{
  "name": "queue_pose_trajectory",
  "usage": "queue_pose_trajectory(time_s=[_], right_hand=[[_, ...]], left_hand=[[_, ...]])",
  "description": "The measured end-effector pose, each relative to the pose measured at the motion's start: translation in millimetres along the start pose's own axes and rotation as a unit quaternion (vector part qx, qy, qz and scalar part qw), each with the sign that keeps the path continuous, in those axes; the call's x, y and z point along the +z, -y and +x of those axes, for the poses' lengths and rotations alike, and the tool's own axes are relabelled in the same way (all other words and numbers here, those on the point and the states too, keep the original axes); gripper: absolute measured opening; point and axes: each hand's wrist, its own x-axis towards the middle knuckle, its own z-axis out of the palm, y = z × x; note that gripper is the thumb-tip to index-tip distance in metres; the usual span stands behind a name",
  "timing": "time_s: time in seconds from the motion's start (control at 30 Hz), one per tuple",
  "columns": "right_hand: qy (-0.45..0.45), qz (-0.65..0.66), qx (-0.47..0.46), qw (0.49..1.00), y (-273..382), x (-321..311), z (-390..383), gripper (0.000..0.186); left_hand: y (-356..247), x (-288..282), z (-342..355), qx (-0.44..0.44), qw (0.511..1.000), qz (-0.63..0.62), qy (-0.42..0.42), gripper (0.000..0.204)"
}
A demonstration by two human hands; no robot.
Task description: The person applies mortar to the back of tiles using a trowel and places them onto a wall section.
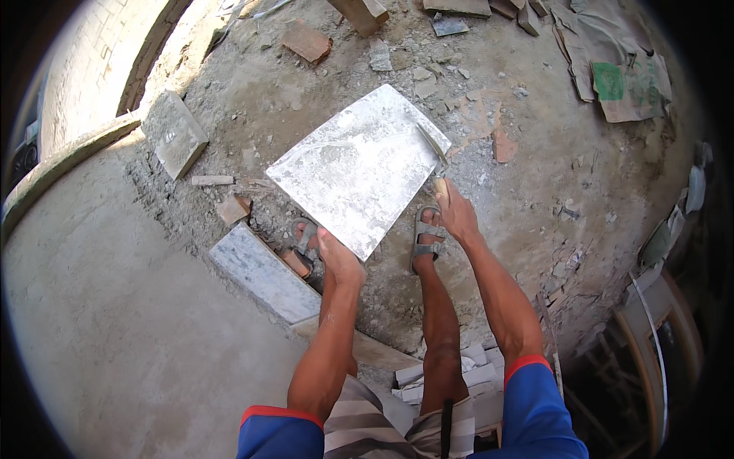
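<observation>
A large rectangular tile (348, 168), its upturned face smeared with white and grey, is tilted in front of my legs. My left hand (340, 256) grips its near edge, with the fingers partly hidden beneath it. In my right hand (457, 210) is a trowel (433, 143), held by its light wooden handle. The trowel's narrow metal blade lies against the tile's face close to its right corner. Whether the tile's underside touches the ground cannot be seen.
My sandalled feet stand on rough ground strewn with rubble. A marbled slab (264, 271) lies left of my feet beside a grey cement floor (115, 306). Farther out are a grey block (174, 134), broken bricks (307, 40), a torn paper sack (623, 76) and stacked white pieces (482, 375).
</observation>
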Motion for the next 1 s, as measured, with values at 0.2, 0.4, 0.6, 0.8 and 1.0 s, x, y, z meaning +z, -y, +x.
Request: queue_pose_trajectory(time_s=[0.2, 0.4, 0.6, 0.8, 1.0], right_hand=[[-0.007, 0.172, -0.032, 0.985, 77.1, -26.6, -52.6, 0.054], [0.198, 0.298, 0.081, 0.931, 121.5, -45.5, -63.4, 0.047], [0.146, 0.175, 0.077, 0.971, 130.4, -52.8, -15.3, 0.042], [0.214, 0.003, -0.227, 0.95, 160.6, 6.7, 14.2, 0.04], [0.004, -0.173, -0.098, 0.98, 79.8, 10.3, 127.5, 0.04]], left_hand=[[4.6, -20.2, 15.1, 0.051, 0.994, 0.078, -0.051, 0.056], [-1.6, -20.2, 14.8, 0.128, 0.976, 0.174, 0.006, 0.068], [-0.9, -26.8, 18.5, 0.12, 0.963, 0.24, -0.028, 0.077], [-2.9, -49.5, 33.8, 0.139, 0.961, 0.234, 0.042, 0.061], [7.0, -57.9, 49.5, 0.092, 0.955, 0.278, 0.049, 0.047]])
